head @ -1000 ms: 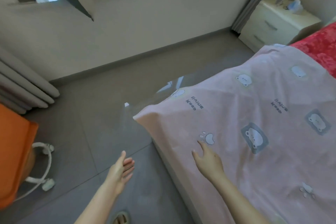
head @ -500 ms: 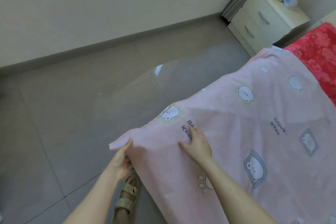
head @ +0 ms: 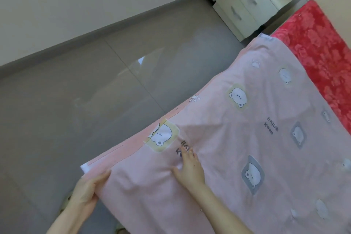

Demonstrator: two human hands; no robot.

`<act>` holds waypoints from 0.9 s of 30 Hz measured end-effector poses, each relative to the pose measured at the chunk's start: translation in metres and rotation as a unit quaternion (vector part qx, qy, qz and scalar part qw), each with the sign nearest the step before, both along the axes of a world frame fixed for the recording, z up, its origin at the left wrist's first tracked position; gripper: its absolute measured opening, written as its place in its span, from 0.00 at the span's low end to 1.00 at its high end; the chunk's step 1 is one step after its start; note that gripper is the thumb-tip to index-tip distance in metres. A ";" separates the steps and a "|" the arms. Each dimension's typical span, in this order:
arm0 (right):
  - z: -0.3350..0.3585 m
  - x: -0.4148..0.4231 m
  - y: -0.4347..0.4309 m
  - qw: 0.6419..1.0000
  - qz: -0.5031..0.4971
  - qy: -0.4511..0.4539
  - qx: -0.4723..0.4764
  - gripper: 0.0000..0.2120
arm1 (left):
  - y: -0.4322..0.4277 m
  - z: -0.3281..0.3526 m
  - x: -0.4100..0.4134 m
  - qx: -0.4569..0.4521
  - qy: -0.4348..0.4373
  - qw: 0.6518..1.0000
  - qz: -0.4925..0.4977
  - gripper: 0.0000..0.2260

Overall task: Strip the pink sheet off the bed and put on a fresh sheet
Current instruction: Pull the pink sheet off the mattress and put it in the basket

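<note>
Gripping the near corner of the pink sheet [head: 237, 148] with the left hand [head: 85, 192]: thumb laid along the top, other fingers curled under the cloth and hidden. Pressing the right hand [head: 190, 171] flat on the same sheet a little further in, fingers [head: 187, 156] held close together, thumb splayed out to the side, tips blurred. Found spread over most of the red-covered bed [head: 319, 59], with 1 long edge overhanging toward the floor [head: 95, 100].

Likely to bind if hauled from this 1 corner while pinned under the flat palm; would strain the hem or drag the red layer along with it. Could slip free as well, judging by a hold that shows little more than a thumb on top. Worth watching the overhanging edge: may sweep the floor and end up trodden under the sandal [head: 64, 203] just below the left hand. Cannot tell whether tucked in at the 2 far corners; if so, expect a sudden jerk instead of a clean release.
</note>
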State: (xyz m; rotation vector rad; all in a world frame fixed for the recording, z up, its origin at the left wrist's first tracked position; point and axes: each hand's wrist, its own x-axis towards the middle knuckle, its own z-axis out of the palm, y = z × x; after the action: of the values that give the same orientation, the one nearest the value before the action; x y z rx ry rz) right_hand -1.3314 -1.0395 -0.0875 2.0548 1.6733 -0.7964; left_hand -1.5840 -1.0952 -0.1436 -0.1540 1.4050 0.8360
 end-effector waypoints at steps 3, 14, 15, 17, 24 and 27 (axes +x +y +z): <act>0.052 -0.042 -0.004 0.974 -0.088 0.208 -0.023 0.37 | 0.018 0.059 0.003 0.081 0.000 0.989 -0.124 0.13; 0.167 -0.070 -0.076 0.827 -0.334 0.215 0.397 0.30 | 0.072 0.241 0.091 0.333 -0.049 0.754 -0.565 0.07; 0.183 -0.055 -0.085 0.791 -0.379 0.207 0.434 0.22 | 0.069 0.253 0.107 0.345 -0.085 0.728 -0.587 0.08; 0.219 -0.015 -0.105 0.714 -0.480 0.206 0.466 0.12 | 0.064 0.275 0.138 0.366 -0.116 0.682 -0.623 0.13; 0.271 0.138 -0.217 0.452 -0.670 0.146 0.571 0.07 | 0.049 0.301 0.280 0.608 0.173 0.448 -0.632 0.15; 0.269 0.174 -0.249 0.408 -0.702 0.154 0.563 0.04 | 0.037 0.310 0.344 0.666 0.240 0.342 -0.618 0.17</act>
State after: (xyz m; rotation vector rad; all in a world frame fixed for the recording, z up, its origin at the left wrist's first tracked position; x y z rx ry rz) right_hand -1.1573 -1.2887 0.1812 4.4647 -0.4678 -0.1372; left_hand -1.2405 -1.0587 0.1662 2.3379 0.4430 0.3617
